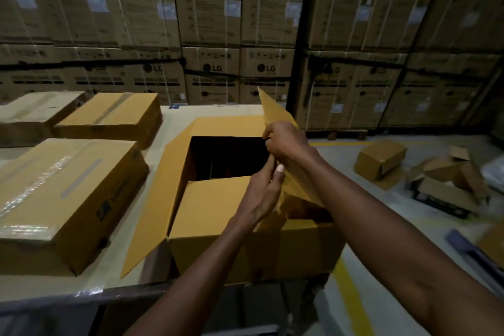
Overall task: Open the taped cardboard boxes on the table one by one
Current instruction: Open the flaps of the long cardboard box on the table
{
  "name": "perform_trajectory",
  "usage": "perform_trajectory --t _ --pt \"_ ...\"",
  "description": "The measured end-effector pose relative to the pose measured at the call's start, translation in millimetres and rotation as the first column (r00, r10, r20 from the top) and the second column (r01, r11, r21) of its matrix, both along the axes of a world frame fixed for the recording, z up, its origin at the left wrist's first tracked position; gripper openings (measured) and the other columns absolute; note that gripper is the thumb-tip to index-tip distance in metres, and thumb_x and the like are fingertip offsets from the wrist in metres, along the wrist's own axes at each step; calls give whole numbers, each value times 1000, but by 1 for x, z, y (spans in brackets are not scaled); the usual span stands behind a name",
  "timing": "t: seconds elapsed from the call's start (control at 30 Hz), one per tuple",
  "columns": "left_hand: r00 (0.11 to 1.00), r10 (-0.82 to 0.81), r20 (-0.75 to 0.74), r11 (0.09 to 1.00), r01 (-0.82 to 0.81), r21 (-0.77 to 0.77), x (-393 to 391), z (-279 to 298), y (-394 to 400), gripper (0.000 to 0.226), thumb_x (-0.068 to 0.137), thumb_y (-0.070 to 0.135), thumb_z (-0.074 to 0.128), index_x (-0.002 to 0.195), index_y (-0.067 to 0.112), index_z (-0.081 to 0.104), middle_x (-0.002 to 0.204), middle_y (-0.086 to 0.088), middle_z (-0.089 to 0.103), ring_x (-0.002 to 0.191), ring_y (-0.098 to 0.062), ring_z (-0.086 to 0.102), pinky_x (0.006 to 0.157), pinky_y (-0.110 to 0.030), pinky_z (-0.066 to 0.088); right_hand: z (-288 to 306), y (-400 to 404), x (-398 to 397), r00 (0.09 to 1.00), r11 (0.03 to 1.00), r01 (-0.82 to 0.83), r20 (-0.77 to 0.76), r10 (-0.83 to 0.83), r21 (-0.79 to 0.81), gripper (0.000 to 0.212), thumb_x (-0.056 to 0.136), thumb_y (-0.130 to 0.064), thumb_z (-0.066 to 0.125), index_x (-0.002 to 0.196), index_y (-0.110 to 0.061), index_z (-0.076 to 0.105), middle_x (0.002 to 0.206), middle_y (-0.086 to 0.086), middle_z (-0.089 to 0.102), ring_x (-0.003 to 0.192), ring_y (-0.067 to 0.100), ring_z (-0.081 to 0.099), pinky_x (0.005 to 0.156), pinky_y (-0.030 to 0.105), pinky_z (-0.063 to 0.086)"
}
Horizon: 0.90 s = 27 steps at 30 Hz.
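A: Cardboard box, brown, opened point(245, 240), where is it?

B: Near right end of the pale table point(114, 278), touching the front edge. Left long flap point(155, 199) folded out and down toward the table. Near short flap point(215, 204) lies roughly flat over the opening. Dark interior shows between them.

A: Right side flap?

B: Brown right flap point(275, 109) stands up, tilted, its top corner pointing at the stacked cartons.

A: Hands?

B: Left hand point(263, 194) reaches in from below, forearm angled up and right, thumb and fingers pinching the flap's lower edge. Right hand point(286, 142) comes in from the lower right, arm stretched out long, fingers curled round the same flap higher up. The two hands are nearly touching.

A: Other boxes?

B: Taped brown box point(68, 199) at near left, clear tape shining along the top. Second sealed brown box point(114, 114) behind it, third paler box point(35, 112) at far left.

A: Background?

B: Wall of printed appliance cartons point(212, 63). Loose opened boxes point(381, 158) on the grey floor to the right, yellow floor line point(349, 289) by the table.
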<state>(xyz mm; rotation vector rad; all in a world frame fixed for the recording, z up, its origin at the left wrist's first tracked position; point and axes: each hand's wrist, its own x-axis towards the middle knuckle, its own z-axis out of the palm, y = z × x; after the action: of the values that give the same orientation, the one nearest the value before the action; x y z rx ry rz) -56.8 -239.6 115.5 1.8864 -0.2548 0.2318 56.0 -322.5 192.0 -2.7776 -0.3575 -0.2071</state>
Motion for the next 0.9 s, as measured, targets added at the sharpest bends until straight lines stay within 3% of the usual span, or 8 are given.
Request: perform_trajectory --t 0.1,0.17,0.23,0.43,0.5,0.6,0.8,0.9 --pt "996 -92 9 991 92 -97 1 13 -31 54 106 55 27 158 40 23 159 9 38 140 -7 39 112 -33 36 25 -34 9 999 994 17 -35 -13 107 24 92 -20 66 112 -29 76 119 2 71 97 18 65 89 38 58" --pt "990 -141 -13 986 140 -90 4 15 -49 56 105 59 21 157 41 28 158 5 41 142 -16 42 114 -41 36 42 -57 13 999 990 22 -50 -15 142 26 95 -18 65 118 -26 74 124 2 70 95 14 66 84 36 58" --pt "979 -195 -54 980 192 -57 8 11 -71 59 103 64 18 156 41 28 159 1 41 145 -22 39 117 -48 33 59 -87 11 999 990 45 -36 -40 135 27 98 -14 64 123 -21 72 127 2 68 96 15 67 77 31 56" --pt "958 -265 -110 946 280 160 15 -10 -123 62 99 72 19 153 45 34 160 3 39 145 -22 38 118 -49 30 71 -175 6 980 981 195 -28 -196 -20 40 95 -13 68 135 -16 66 142 12 58 120 30 61 99 48 54" --pt "962 -251 -107 914 272 299 14 -11 -131 58 101 68 20 142 42 50 149 2 53 135 -22 48 111 -51 32 62 -193 5 964 962 256 -50 -262 -99 38 94 -21 72 131 -15 67 146 14 52 126 36 56 105 54 48" --pt "963 -252 -100 843 269 466 12 -16 -139 50 105 58 21 94 25 58 98 -1 67 96 -20 61 99 -49 33 36 -208 6 937 923 299 -109 -332 -241 45 93 -42 72 131 -17 68 155 15 45 142 40 41 117 57 32" --pt "952 -267 -149 693 297 657 21 -33 -130 48 104 56 28 82 23 54 91 2 57 96 -20 56 99 -55 32 -36 -211 0 901 981 147 -391 -186 -128 52 96 -52 65 131 -14 69 136 10 64 121 32 60 97 39 51" --pt "927 -339 -163 691 363 626 28 -39 -115 47 103 53 39 112 18 69 121 -3 66 111 -21 60 99 -48 38 -69 -204 -6 858 986 165 -495 -137 14 46 102 -50 56 131 -15 66 128 12 65 107 32 65 87 42 56"
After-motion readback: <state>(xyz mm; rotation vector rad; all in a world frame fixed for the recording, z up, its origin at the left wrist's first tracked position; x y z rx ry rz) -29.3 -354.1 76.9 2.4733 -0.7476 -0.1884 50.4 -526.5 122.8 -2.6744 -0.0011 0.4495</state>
